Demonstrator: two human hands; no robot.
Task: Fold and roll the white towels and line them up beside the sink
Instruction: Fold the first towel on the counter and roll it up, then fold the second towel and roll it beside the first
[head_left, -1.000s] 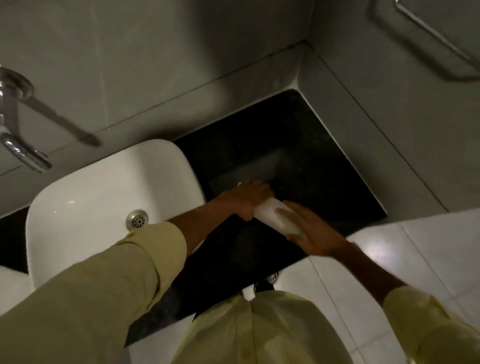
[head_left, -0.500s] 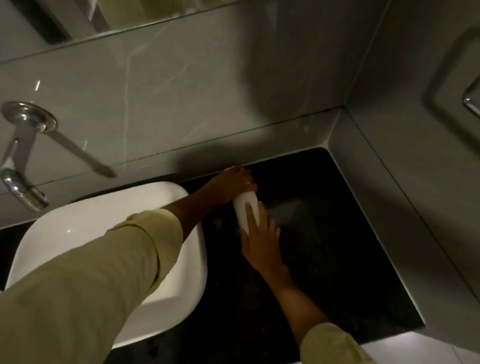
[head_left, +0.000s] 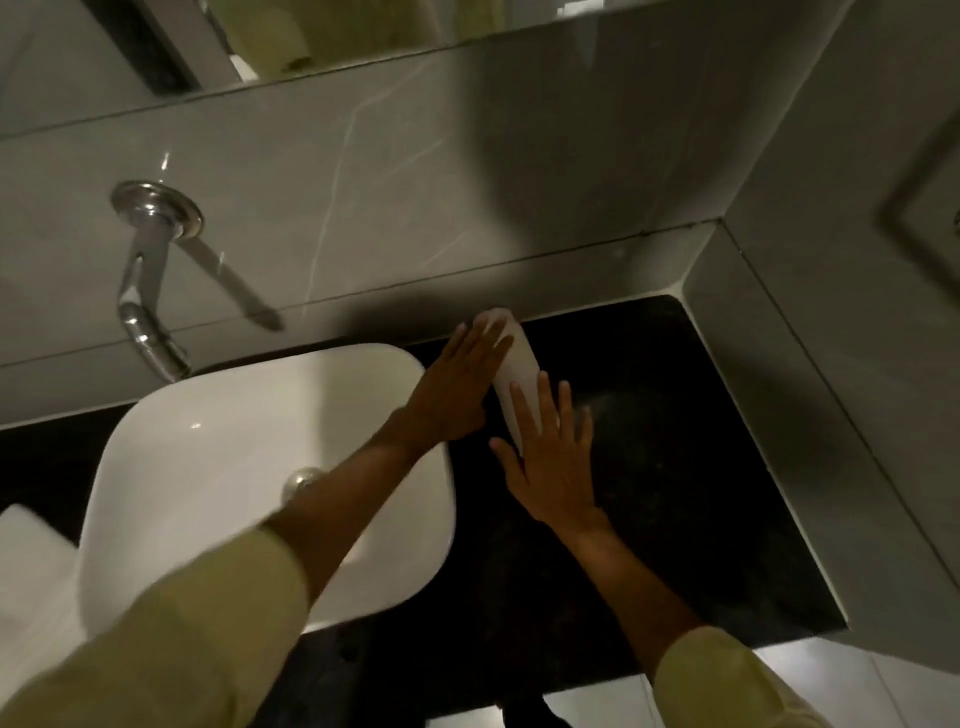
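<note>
A rolled white towel (head_left: 515, 371) lies on the black counter (head_left: 675, 467) just right of the white sink (head_left: 208, 467), its far end close to the back wall. My left hand (head_left: 457, 389) lies flat against the roll's left side, fingers stretched along it. My right hand (head_left: 550, 462) rests flat on the roll's near end with fingers spread. Neither hand grips the towel. Part of the roll is hidden under my fingers.
A chrome wall tap (head_left: 148, 291) juts out over the sink. White folded cloth (head_left: 31, 582) sits at the far left beside the sink. Grey tiled walls close the counter at the back and right; a mirror (head_left: 332, 36) hangs above.
The rolled towel has moved from the counter's middle back to the wall beside the sink. Both hands have loosened from holding it and now lie flat against it. The camera has tilted up.
</note>
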